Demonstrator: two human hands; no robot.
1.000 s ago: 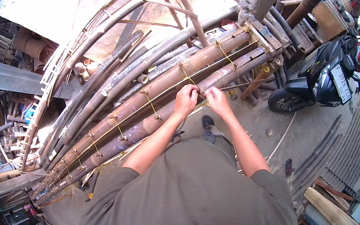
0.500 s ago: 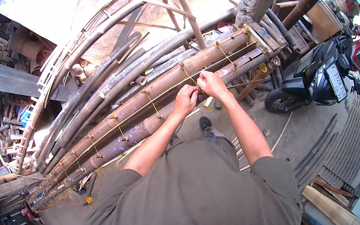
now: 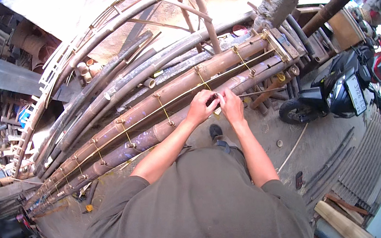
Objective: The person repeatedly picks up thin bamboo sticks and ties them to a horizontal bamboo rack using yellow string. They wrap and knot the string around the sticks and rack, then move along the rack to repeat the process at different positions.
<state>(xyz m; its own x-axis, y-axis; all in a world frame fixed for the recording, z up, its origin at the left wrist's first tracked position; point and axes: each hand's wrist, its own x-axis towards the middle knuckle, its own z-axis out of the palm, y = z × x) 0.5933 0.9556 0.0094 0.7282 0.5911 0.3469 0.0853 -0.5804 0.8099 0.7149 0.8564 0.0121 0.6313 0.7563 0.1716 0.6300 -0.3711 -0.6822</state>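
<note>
My left hand (image 3: 203,107) and my right hand (image 3: 231,106) meet over the lower of two long brown bamboo poles. The fingertips of both are pinched close together. Whatever lies between them is too small or too hidden to make out. The upper bamboo pole (image 3: 176,84) runs alongside the lower bamboo pole (image 3: 149,137), both slanting from far right to near left. Short pegs stick out of both poles, and yellow cord (image 3: 166,114) is strung from one to the other at intervals. A long thin strip lies lengthwise between the poles.
Beyond the poles lie more dark poles (image 3: 151,69) and a curved bamboo frame (image 3: 117,18). A concrete post (image 3: 277,7) rises at the far end. At right stand a black motorcycle (image 3: 343,91) and stacked corrugated sheets (image 3: 372,162). A shoe (image 3: 216,131) shows on the floor below my hands.
Both hands have shifted slightly back toward me, off the pole's pegs. My right hand has come down and to the right, beside the left. The view has shifted a little.
</note>
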